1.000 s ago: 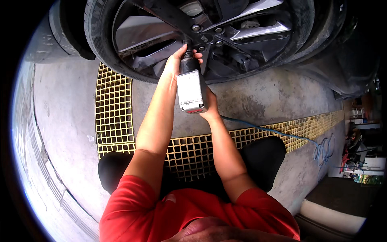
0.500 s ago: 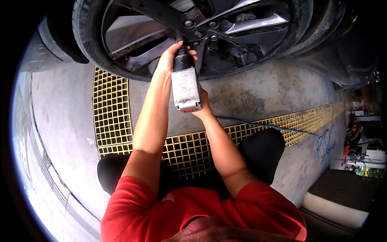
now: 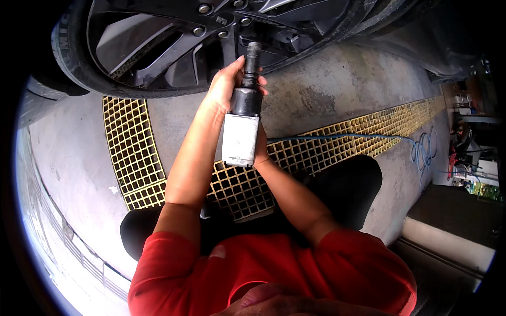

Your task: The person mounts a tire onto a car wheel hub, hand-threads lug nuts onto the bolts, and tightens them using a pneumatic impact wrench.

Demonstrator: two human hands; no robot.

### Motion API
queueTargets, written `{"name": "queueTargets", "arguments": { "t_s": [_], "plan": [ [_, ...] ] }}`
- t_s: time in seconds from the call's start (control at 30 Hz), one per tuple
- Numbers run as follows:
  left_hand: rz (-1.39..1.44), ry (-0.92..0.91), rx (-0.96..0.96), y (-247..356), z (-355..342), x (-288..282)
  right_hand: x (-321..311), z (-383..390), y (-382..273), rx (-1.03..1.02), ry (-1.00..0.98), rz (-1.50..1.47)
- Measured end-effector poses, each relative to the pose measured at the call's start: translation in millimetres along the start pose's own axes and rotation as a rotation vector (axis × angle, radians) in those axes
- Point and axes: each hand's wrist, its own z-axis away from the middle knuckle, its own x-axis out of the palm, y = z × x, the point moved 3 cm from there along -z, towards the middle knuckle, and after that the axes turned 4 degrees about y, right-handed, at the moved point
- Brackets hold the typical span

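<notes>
Both of my hands hold an air impact wrench [image 3: 241, 139] with a silver body and a black nose. Its dark socket [image 3: 253, 51] points up toward the wheel [image 3: 174, 45], apart from the lug nuts [image 3: 198, 31] around the hub. My left hand [image 3: 225, 87] cups the nose from below, thumb along the left side and fingertips showing on the right. Behind the body, my right hand [image 3: 261, 151] is closed at the handle; the handle and most of those fingers are hidden. The wheel has dark grey spokes and a black tire [image 3: 68, 63].
A blue air hose [image 3: 342, 136] runs from the wrench to the right and ends in loose coils [image 3: 421, 150] on the concrete floor. Yellow floor grating [image 3: 129, 147] lies at the left and in front of my knees. Shelving with items [image 3: 477, 142] stands at the far right.
The impact wrench has come back from the wheel, and its socket is now off the lug nut area. Both hands moved with it. The wheel sits further left and higher in view.
</notes>
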Motion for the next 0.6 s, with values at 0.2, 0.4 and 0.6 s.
{"name": "queueTargets", "arguments": {
  "t_s": [0.2, 0.4, 0.6],
  "plan": [
    [-0.154, -0.161, -0.007, -19, -8, 54, -28, -8, -12, -0.260, 0.174, 0.179],
    [-0.132, -0.141, 0.076, -13, -17, 55, -40, -24, -46, -0.146, 0.081, 0.510],
    [0.145, 0.065, -0.088, -14, 13, 45, -24, 38, -97, -0.347, 0.059, 1.070]
  ]
}}
